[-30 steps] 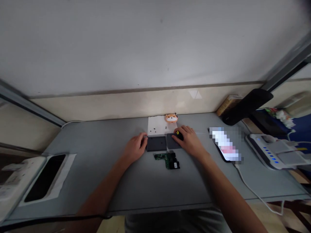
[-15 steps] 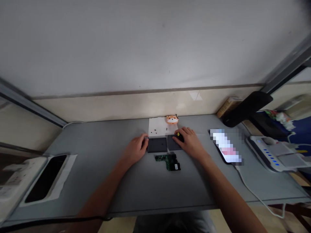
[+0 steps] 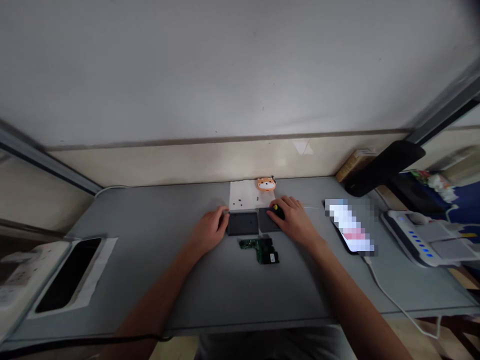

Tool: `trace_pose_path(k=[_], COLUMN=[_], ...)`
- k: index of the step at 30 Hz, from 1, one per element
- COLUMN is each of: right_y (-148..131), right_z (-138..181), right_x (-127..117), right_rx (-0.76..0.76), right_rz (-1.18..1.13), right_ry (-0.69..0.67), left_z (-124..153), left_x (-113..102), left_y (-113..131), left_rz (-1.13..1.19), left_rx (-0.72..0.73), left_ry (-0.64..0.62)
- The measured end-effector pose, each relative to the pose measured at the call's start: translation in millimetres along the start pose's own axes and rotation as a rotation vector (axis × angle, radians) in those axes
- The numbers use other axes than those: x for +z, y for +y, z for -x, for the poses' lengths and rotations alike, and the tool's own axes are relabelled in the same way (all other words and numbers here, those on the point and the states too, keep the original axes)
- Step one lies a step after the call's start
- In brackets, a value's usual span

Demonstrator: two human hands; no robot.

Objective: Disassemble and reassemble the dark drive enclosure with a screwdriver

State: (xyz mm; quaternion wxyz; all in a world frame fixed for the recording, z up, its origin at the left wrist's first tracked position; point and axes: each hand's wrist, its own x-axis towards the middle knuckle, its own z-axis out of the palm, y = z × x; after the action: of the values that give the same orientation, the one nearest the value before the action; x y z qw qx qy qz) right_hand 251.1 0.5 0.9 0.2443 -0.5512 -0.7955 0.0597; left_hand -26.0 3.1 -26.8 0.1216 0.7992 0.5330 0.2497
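Note:
My left hand (image 3: 212, 226) is closed at the left edge of a shallow black rectangular case half (image 3: 243, 223) lying on the desk; its fingertips are partly hidden. My right hand (image 3: 294, 217) curls around a screwdriver with a yellow-and-black handle end (image 3: 275, 207), whose thin shaft points right past the fingers. The thumb of that hand rests over a second dark flat panel (image 3: 267, 220), beside the case half. Just in front of both pieces lies a green circuit board with a black part (image 3: 262, 249). Several tiny dark screws (image 3: 240, 201) sit on a white paper (image 3: 244, 190) behind.
An orange animal-faced case (image 3: 266, 184) stands on the paper's back corner. To the right are a lit phone (image 3: 350, 227) on a white cable, a power strip (image 3: 416, 240) and a black cylinder (image 3: 382, 167). A dark phone-like slab (image 3: 69, 275) lies at left.
Both hands and the pieces between them stay practically where they were. The view has shifted very slightly.

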Motion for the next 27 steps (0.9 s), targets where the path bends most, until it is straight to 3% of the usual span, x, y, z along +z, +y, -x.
trace_pose_path(k=[27], right_y=[4.7], right_z=[-2.2], right_x=[-3.7], right_rx=[-0.005], right_rz=[-0.043], right_ry=[-0.025], left_z=[-0.7], left_x=[-4.0], left_y=[5.7], left_rz=[0.007], left_rx=[-0.013], left_ry=[-0.038])
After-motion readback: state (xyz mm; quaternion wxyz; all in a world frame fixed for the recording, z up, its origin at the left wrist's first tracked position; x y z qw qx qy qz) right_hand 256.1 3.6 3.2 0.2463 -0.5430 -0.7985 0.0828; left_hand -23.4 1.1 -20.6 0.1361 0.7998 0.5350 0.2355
